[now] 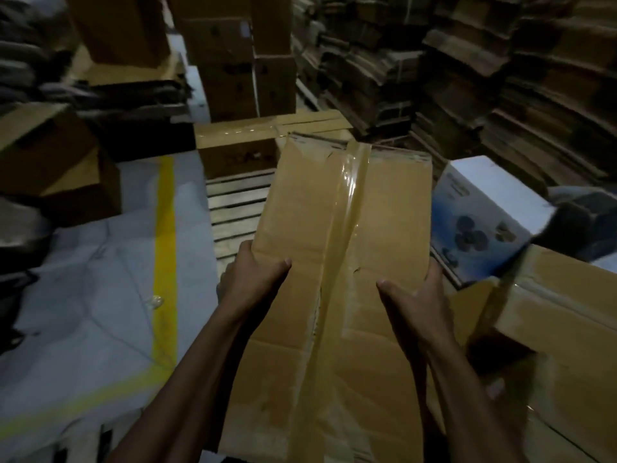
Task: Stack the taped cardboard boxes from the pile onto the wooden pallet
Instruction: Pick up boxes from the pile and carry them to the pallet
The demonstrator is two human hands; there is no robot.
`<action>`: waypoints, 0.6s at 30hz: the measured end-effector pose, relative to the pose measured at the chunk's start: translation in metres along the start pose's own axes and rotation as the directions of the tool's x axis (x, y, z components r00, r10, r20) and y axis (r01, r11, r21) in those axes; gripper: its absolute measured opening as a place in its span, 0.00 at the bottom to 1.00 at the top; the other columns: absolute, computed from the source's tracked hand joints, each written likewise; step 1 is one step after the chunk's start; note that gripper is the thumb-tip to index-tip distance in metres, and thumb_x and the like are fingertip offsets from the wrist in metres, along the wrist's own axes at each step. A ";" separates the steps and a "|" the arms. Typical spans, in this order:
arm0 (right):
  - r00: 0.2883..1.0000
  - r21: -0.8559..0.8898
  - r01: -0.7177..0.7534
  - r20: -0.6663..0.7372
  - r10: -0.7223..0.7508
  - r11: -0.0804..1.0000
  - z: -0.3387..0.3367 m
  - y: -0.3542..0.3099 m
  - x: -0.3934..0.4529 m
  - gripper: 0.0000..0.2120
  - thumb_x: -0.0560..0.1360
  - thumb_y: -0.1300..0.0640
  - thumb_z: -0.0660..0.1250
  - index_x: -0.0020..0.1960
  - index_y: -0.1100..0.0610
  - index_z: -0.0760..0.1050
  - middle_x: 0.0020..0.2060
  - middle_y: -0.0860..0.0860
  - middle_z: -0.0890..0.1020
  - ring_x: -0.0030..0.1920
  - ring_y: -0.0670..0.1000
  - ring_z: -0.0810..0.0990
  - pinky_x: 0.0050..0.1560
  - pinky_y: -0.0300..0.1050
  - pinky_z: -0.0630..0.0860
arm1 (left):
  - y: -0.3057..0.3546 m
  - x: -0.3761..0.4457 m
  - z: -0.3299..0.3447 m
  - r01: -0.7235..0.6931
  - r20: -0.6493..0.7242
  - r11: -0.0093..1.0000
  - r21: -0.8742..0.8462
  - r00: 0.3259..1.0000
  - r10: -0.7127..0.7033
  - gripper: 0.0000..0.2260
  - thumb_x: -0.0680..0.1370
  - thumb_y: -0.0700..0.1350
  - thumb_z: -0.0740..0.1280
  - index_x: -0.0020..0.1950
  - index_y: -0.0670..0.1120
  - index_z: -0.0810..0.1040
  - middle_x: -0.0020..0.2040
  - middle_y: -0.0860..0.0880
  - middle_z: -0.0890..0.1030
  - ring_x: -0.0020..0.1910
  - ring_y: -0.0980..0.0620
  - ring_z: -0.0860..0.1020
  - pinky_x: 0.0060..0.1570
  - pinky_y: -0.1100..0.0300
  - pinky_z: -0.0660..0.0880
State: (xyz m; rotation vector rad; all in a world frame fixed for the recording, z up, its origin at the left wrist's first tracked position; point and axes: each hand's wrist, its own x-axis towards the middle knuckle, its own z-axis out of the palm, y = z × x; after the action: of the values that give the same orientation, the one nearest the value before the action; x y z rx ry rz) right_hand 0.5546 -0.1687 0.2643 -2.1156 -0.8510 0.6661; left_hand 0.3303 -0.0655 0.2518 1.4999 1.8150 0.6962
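Both thumbs lie flat on top of the taped box (337,228), the left hand (253,282) clasping its 9 o'clock edge and the right hand (414,302) its 3 o'clock edge (fingers wrapped underneath, hidden). The box is above the wooden pallet (233,208), where another brown box (240,145) sits at 12 o'clock.

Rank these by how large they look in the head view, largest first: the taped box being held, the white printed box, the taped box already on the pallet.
1. Held taped box, though nearness to the camera inflates it.
2. White printed box.
3. Taped box on the pallet, partly hidden and farther off, so its rank against the white box is unsure.
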 end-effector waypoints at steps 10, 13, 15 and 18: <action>0.980 -0.071 0.102 0.178 -0.088 0.992 0.186 -0.116 0.046 0.47 0.69 0.38 0.73 0.78 0.47 0.51 0.68 0.54 0.74 0.65 0.62 0.74 0.63 0.63 0.74 | -0.095 0.143 -0.120 0.039 -0.098 0.999 0.000 0.994 -0.039 0.35 0.70 0.64 0.68 0.74 0.61 0.59 0.65 0.55 0.77 0.61 0.43 0.75 0.54 0.51 0.72; 0.969 -0.081 0.119 0.228 -0.097 0.990 0.239 -0.149 0.071 0.48 0.68 0.38 0.74 0.79 0.46 0.50 0.70 0.54 0.72 0.66 0.63 0.73 0.64 0.60 0.72 | -0.119 0.191 -0.141 0.085 -0.120 0.995 -0.044 0.989 -0.089 0.38 0.67 0.67 0.68 0.74 0.60 0.59 0.65 0.53 0.77 0.62 0.43 0.76 0.59 0.46 0.74; 0.959 -0.071 0.145 0.254 -0.123 0.987 0.268 -0.167 0.089 0.49 0.69 0.38 0.74 0.79 0.47 0.49 0.71 0.54 0.70 0.68 0.62 0.71 0.65 0.59 0.70 | -0.130 0.221 -0.153 0.091 -0.139 0.995 -0.043 0.986 -0.096 0.38 0.66 0.68 0.68 0.73 0.60 0.62 0.63 0.53 0.79 0.60 0.44 0.77 0.58 0.43 0.75; 0.942 -0.031 0.171 0.298 -0.154 0.985 0.319 -0.198 0.125 0.49 0.70 0.42 0.75 0.80 0.48 0.49 0.72 0.53 0.69 0.70 0.60 0.68 0.66 0.56 0.67 | -0.142 0.282 -0.165 0.105 -0.157 0.993 -0.044 0.981 -0.111 0.36 0.67 0.67 0.69 0.71 0.59 0.63 0.62 0.53 0.79 0.60 0.44 0.78 0.58 0.43 0.75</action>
State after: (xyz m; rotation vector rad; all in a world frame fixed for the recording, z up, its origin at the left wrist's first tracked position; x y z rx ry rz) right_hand 0.3486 0.1655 0.2115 -1.9953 -1.2065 0.8926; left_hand 0.0826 0.1862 0.2031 1.3444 1.9770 0.8101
